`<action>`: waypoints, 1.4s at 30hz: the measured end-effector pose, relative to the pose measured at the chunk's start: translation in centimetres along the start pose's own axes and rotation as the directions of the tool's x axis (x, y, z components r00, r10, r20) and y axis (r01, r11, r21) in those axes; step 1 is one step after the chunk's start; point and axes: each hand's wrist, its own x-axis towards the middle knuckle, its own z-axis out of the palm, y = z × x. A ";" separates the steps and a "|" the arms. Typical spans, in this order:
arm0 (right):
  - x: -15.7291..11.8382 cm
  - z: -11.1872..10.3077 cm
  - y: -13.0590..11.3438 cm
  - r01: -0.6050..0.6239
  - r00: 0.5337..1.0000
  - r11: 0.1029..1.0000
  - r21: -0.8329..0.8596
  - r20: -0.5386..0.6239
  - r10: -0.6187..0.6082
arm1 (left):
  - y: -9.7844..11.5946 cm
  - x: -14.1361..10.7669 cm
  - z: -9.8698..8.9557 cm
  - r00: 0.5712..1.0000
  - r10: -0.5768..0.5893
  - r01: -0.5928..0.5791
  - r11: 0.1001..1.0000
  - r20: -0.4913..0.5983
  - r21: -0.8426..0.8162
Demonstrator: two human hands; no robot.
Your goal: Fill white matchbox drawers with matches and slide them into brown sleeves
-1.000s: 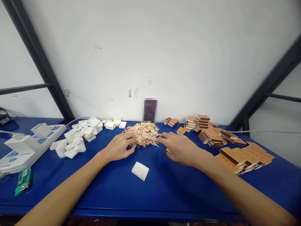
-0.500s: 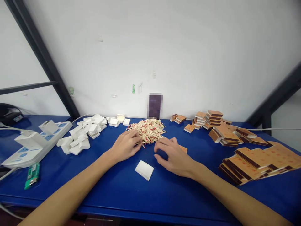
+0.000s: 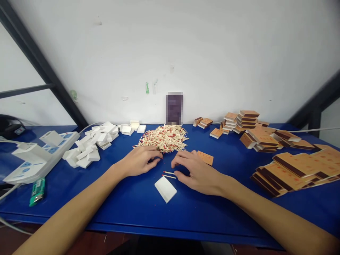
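Note:
A heap of red-tipped matches (image 3: 170, 137) lies on the blue table. My left hand (image 3: 140, 160) rests at its near left edge, thumb and fingers close together near a match tip; whether it pinches one is too small to tell. On the right, my right hand (image 3: 195, 171) is curved with thumb and fingers apart, holding nothing. Beside its thumb lie two loose matches (image 3: 169, 174). Just nearer to me sits a white matchbox tray (image 3: 165, 189). Partly behind my right hand is a flat orange matchbox cover (image 3: 205, 158).
White trays (image 3: 92, 143) are piled at the left, near a power strip (image 3: 39, 159) and a green packet (image 3: 37, 191). Orange matchboxes (image 3: 261, 138) and flat covers (image 3: 297, 171) are stacked at the right. A wall stands behind the table (image 3: 127, 216).
Two matches now lie apart from the heap by my right thumb. My left hand has drawn its fingers back from the heap and brought them closer together. The camera view has shifted.

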 end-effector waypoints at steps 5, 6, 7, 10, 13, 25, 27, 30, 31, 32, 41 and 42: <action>-0.3 -0.1 -1.0 0.013 1.000 0.999 0.033 0.025 -0.014 | -0.8 -0.1 0.1 0.999 -0.038 0.035 0.994 0.027 0.106; -0.3 0.1 -1.3 0.019 0.999 0.999 0.027 0.032 -0.020 | -0.8 -0.1 0.1 0.999 -0.042 0.039 0.994 0.029 0.100; -0.4 0.4 -1.7 0.027 0.999 0.999 0.020 0.041 -0.028 | -0.8 -0.1 0.1 0.999 -0.042 0.040 0.996 0.029 0.083; -0.6 1.0 -2.8 0.038 0.998 0.999 0.002 0.056 -0.038 | -0.6 0.0 0.2 0.999 -0.039 0.039 0.999 0.015 -0.009; -0.7 1.1 -3.5 0.084 0.991 0.994 0.067 0.097 -0.090 | -0.2 0.0 0.3 0.999 -0.029 0.031 0.996 0.018 -0.080; -0.1 0.9 -0.3 -0.040 0.999 0.999 0.035 -0.024 0.041 | -0.5 -0.2 -0.8 0.990 -0.127 0.126 0.992 -0.055 -0.016; 0.1 1.3 0.1 -0.070 0.997 0.997 0.022 -0.019 0.070 | -0.7 -0.3 -0.8 0.994 -0.112 0.111 0.993 -0.017 -0.047; 0.3 1.7 0.4 -0.074 0.997 0.996 0.045 -0.001 0.074 | -0.5 -0.3 -0.6 0.999 -0.036 0.039 0.996 0.037 -0.074; 0.4 1.7 0.4 -0.067 0.998 0.996 0.057 0.005 0.066 | -0.4 -0.3 -0.5 0.999 -0.008 0.012 0.997 0.045 -0.076; 0.4 1.7 0.4 -0.058 0.998 0.996 0.067 0.008 0.058 | -0.3 -0.3 -0.4 0.999 0.012 -0.009 0.997 0.044 -0.075; 0.3 2.1 0.7 0.011 1.000 0.997 0.082 -0.001 -0.011 | 1.3 0.2 0.6 0.997 0.073 -0.073 0.973 -0.009 -0.221; 0.3 2.1 0.8 0.002 1.000 0.997 0.076 -0.011 -0.001 | 1.5 0.3 0.6 0.998 0.066 -0.070 0.960 -0.023 -0.270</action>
